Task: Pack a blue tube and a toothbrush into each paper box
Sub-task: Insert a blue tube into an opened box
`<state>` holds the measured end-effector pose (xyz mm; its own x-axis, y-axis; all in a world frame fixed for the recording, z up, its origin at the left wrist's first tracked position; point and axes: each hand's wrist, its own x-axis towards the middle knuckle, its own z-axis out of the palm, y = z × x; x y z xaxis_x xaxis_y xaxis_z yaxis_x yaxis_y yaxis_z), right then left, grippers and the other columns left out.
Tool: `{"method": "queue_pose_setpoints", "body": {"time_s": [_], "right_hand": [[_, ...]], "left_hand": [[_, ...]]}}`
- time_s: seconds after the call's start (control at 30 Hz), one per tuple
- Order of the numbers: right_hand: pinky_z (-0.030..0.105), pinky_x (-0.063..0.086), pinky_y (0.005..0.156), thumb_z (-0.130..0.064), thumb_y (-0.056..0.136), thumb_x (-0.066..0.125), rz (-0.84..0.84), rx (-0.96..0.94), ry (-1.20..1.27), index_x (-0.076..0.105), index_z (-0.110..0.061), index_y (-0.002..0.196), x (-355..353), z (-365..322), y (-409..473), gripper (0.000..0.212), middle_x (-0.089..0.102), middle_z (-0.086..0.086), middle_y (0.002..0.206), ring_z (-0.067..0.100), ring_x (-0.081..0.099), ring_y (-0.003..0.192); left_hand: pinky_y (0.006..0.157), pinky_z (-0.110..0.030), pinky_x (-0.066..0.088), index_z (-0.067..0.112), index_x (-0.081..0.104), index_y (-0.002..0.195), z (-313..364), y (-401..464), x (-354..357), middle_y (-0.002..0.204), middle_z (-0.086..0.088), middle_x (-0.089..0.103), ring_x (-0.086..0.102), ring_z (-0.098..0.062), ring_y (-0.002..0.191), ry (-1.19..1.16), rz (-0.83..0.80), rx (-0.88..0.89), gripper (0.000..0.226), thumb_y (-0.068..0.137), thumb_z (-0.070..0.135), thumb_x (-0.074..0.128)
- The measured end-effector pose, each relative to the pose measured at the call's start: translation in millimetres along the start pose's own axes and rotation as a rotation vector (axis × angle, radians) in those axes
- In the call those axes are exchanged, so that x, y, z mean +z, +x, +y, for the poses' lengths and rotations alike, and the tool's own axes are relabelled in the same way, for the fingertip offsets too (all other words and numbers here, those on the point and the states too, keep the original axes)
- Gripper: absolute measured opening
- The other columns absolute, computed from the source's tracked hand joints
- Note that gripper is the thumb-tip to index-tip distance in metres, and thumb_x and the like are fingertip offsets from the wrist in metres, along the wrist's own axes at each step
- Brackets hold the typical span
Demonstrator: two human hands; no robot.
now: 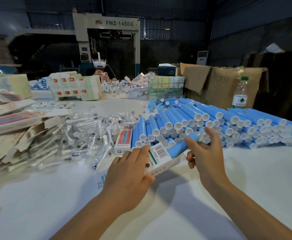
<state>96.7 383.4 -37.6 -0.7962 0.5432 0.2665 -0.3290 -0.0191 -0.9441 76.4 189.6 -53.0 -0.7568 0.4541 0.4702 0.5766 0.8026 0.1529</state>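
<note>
My left hand [131,170] grips a white paper box [160,158] with a barcode, its open end pointing up and to the right. My right hand [205,149] holds a blue tube [183,144] whose lower part sits inside the box mouth. A big stack of blue tubes with white caps [211,122] lies just behind my hands. Plastic-wrapped toothbrushes [89,135] are heaped to the left. Flat unfolded boxes [17,129] are piled at the far left.
A closed packed box [123,141] lies between the toothbrushes and the tubes. A water bottle [240,93] and brown cartons [225,84] stand at the back right. Across the white table [245,179] sits another person [100,71] behind more boxes.
</note>
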Motion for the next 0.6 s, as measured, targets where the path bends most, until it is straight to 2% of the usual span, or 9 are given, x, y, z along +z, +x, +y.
{"method": "queue_pose_setpoints", "body": {"time_s": [0.1,0.2,0.3,0.4,0.5,0.6], "right_hand": [[0.027,0.041,0.054,-0.029,0.088,0.064,0.006,-0.074,-0.205,0.07,-0.039,0.087,4,4,-4,0.012,0.064,-0.011,0.075,0.006,0.052,0.06],[0.029,0.04,0.067,-0.04,0.093,0.052,-0.034,-0.111,-0.278,0.072,-0.039,0.067,8,7,-10,0.032,0.061,-0.014,0.085,-0.003,0.052,0.069],[0.032,0.038,0.065,-0.035,0.095,0.051,0.023,-0.097,-0.245,0.072,-0.029,0.064,6,0,-6,0.038,0.065,-0.004,0.082,0.004,0.05,0.064],[0.028,0.039,0.059,-0.024,0.094,0.054,0.016,-0.158,-0.284,0.071,-0.027,0.071,3,-8,-1,0.028,0.062,-0.009,0.064,0.003,0.047,0.054],[0.011,0.037,0.051,-0.018,0.092,0.056,-0.108,-0.365,-0.449,0.07,-0.02,0.077,21,-25,3,0.02,0.062,-0.009,0.066,0.001,0.051,0.055],[0.01,0.04,0.058,-0.017,0.089,0.061,-0.368,-0.522,-0.663,0.068,-0.02,0.078,61,-39,5,0.013,0.063,-0.014,0.073,0.0,0.056,0.065]], "left_hand": [[0.096,-0.028,0.024,0.03,0.003,0.148,0,0,1,0.14,0.015,0.026,0.027,-0.01,0.122,0.0,-0.004,-0.003,0.071,0.092,0.051,0.039],[0.098,-0.029,0.024,0.029,0.004,0.148,-1,0,0,0.142,0.012,0.026,0.027,-0.012,0.123,0.013,-0.032,-0.008,0.07,0.091,0.047,0.041],[0.102,-0.032,0.023,0.027,0.003,0.149,-1,1,0,0.146,0.009,0.023,0.026,-0.015,0.128,0.044,-0.097,-0.015,0.071,0.092,0.044,0.042],[0.105,-0.036,0.022,0.023,0.0,0.15,3,-1,0,0.149,0.004,0.022,0.025,-0.02,0.13,0.104,-0.153,0.021,0.072,0.094,0.041,0.042],[0.099,-0.041,0.027,0.018,0.007,0.149,9,-1,-3,0.141,-0.004,0.032,0.033,-0.026,0.122,0.158,-0.187,0.058,0.073,0.092,0.036,0.048],[0.089,-0.042,0.029,0.012,0.014,0.145,12,-1,-3,0.133,-0.01,0.038,0.037,-0.031,0.114,0.219,-0.242,0.092,0.076,0.085,0.032,0.056]]}}
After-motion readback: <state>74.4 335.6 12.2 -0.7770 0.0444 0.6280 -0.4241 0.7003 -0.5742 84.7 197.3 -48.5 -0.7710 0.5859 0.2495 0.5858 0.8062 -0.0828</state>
